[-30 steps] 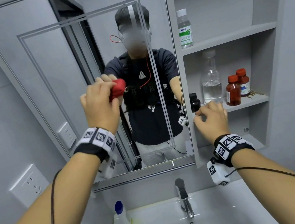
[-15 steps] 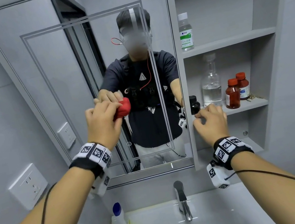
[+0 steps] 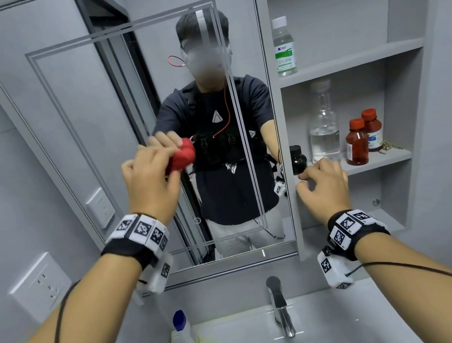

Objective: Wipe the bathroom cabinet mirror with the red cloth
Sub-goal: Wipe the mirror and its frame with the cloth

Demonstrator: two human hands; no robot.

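Grey-tiled bathroom, with cabinet mirror (image 3: 82,115) hung above white sink (image 3: 352,327) and open shelf (image 3: 379,160) to its right. Left hand (image 3: 151,184) raised before the glass at about mid-height, fingers curled round red cloth (image 3: 183,156), pinching it into a tight wad. Cloth against the mirror or just off it; hard to say for sure, though wad and reflection apparently meet with no gap. Pokes out past the fingertips to the right and slightly up, toward the middle of the pane. Small, bright red, crumpled into a rounded lump with no clear long axis; soft-looking, no loose tail hanging down.

Right hand (image 3: 324,188) well apart from the cloth, low at the mirror's right edge beside the shelf, fingers bent, one fingertip reaching left just under small dark jar (image 3: 298,158). Cannot tell whether gripping that edge or only resting there, the hold being hidden behind the knuckles.

Judged as mid-wipe, left hand plainly the nearer one and already on the job. Broad glass lying to the left, above and below the wad, so probably calling next for pressure straight into the pane and a long sweep sideways or downward. Possible trouble: mirror door swinging under the push if not braced by the other hand.
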